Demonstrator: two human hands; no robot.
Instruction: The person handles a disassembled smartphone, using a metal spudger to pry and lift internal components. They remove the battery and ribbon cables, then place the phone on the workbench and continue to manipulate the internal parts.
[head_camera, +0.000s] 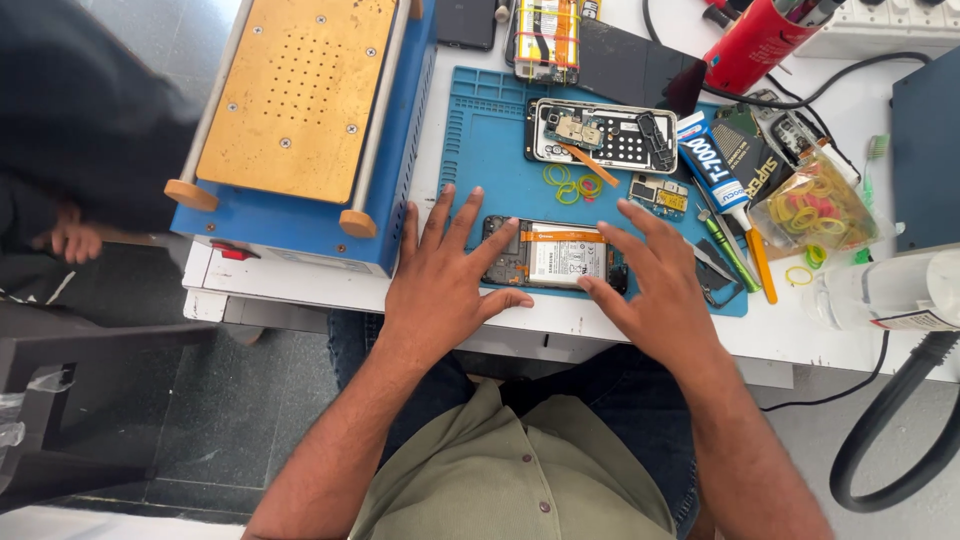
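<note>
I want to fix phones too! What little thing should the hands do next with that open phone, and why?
Probably close both hands onto the open phone and grip its edges. The left hand and right hand lie spread at its two ends, fingers only resting there, so nothing holds it firmly on the blue mat.

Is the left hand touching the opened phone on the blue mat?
Touching. The head view shows the left hand with a fingertip lying over the left end of the opened phone on the blue mat, with no gap visible.
</note>
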